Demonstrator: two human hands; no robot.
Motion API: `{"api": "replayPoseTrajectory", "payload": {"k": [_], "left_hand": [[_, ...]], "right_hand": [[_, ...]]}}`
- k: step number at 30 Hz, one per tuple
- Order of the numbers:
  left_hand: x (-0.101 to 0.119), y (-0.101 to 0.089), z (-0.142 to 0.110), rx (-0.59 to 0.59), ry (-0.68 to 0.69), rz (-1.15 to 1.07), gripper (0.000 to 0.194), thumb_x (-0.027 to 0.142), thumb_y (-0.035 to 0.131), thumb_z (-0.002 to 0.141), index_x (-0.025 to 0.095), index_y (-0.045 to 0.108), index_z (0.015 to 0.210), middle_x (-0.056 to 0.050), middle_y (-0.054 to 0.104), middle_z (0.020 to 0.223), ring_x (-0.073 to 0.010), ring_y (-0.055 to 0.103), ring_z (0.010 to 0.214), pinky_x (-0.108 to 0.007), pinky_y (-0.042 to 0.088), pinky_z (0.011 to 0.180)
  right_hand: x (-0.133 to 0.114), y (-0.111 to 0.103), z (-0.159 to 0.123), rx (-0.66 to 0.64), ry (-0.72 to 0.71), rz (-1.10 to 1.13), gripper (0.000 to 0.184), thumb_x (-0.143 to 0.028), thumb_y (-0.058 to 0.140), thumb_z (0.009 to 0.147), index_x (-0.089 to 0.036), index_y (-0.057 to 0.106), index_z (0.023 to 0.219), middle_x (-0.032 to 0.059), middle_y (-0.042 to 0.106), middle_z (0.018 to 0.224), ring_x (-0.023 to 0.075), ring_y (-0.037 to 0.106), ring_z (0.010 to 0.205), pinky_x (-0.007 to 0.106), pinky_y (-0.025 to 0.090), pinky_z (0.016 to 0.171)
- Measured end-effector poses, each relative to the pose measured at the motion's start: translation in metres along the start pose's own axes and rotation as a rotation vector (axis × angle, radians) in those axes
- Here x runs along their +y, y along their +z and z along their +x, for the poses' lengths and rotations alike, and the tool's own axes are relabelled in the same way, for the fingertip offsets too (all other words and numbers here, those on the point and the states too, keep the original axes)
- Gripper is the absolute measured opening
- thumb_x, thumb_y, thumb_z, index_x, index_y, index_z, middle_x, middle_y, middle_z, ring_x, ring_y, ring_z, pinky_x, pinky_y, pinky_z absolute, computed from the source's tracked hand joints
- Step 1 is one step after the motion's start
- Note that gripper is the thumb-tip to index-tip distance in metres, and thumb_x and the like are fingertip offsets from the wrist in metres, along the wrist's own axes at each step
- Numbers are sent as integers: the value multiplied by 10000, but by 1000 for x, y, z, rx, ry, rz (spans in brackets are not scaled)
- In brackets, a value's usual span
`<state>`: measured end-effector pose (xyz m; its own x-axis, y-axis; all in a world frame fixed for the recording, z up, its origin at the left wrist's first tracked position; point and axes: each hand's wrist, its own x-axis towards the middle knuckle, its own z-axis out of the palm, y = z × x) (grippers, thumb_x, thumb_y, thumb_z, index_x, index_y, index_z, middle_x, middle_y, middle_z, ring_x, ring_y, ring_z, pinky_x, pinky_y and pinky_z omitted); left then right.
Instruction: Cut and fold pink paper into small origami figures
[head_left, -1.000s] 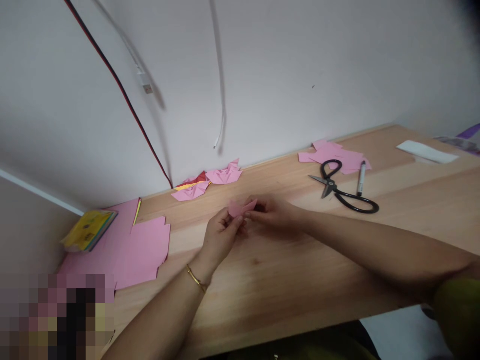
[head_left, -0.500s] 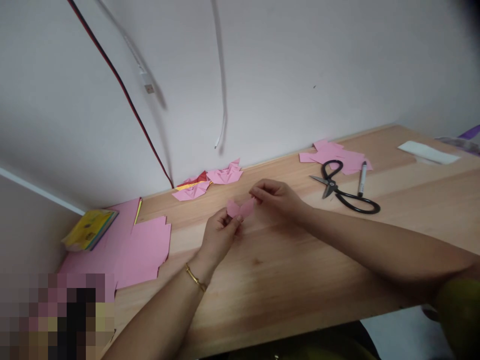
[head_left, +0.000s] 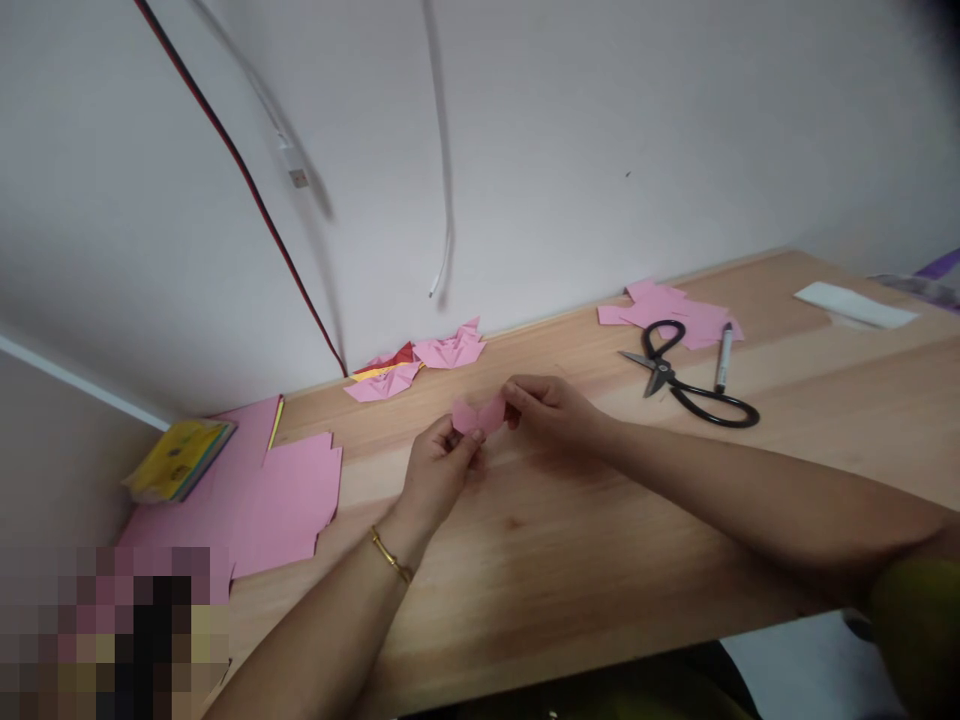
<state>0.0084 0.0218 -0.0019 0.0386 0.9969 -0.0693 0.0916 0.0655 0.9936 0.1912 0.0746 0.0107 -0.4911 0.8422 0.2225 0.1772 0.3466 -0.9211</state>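
Above the middle of the wooden table, a small piece of pink paper [head_left: 478,413] with a notch in its top edge is held up between both hands. My left hand [head_left: 441,458], a gold bracelet on its wrist, pinches the paper's lower left part between thumb and fingers. At the paper's right edge, the thumb and index finger of my right hand [head_left: 549,405] are closed on it. Its other fingers are curled in. Part of the paper is hidden behind my fingertips.
Black-handled scissors [head_left: 664,372] lie partly open on the right beside a marker [head_left: 724,358] and pink paper pieces [head_left: 679,312]. Folded pink paper shapes [head_left: 450,345] lie against the wall. Large pink sheets [head_left: 281,505] and a yellow packet [head_left: 178,458] occupy the left. Cables [head_left: 247,175] hang above.
My right hand has come slightly down, its pinch now lower on the paper's right edge. The paper's right side has tilted a little. My left hand stays almost still.
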Motion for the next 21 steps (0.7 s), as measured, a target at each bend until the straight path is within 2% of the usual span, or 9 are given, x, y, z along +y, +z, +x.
{"api": "replayPoseTrajectory", "payload": {"k": [4,6,9,14,21], "left_hand": [[-2,-1,0,25,10,5,208,361,654,751,161,609,788,39,537,577,-82,452,505,-200,336,500],[-3,-1,0,23,29,35,209,365,655,752,160,619,770,37,535,581,-79,442,513,-199,323,502],[-1,0,-1,8,38,96,209,365,651,755,157,635,764,41,517,568,-76,420,511,-196,305,497],[1,2,-3,7,81,140,202,360,623,780,160,622,812,25,569,628,-92,462,553,-201,331,519],[-3,0,-4,-5,59,202,193,348,599,790,159,637,781,-2,612,657,-112,499,582,-214,350,536]], "right_hand": [[0,4,-3,-150,6,170,275,-422,540,847,-173,576,958,16,613,814,130,575,745,252,446,660],[2,8,-4,-199,-21,188,249,-403,565,835,-172,591,924,34,631,884,148,591,829,274,464,719],[5,10,-5,-200,-38,157,211,-364,538,855,-170,612,890,39,642,894,161,597,868,298,470,768],[8,9,-6,-201,12,57,173,-314,527,858,-162,606,880,39,650,871,161,599,818,289,475,718],[2,9,-8,-238,63,29,161,-303,521,857,-163,598,844,34,650,845,153,595,792,267,469,683]]}}
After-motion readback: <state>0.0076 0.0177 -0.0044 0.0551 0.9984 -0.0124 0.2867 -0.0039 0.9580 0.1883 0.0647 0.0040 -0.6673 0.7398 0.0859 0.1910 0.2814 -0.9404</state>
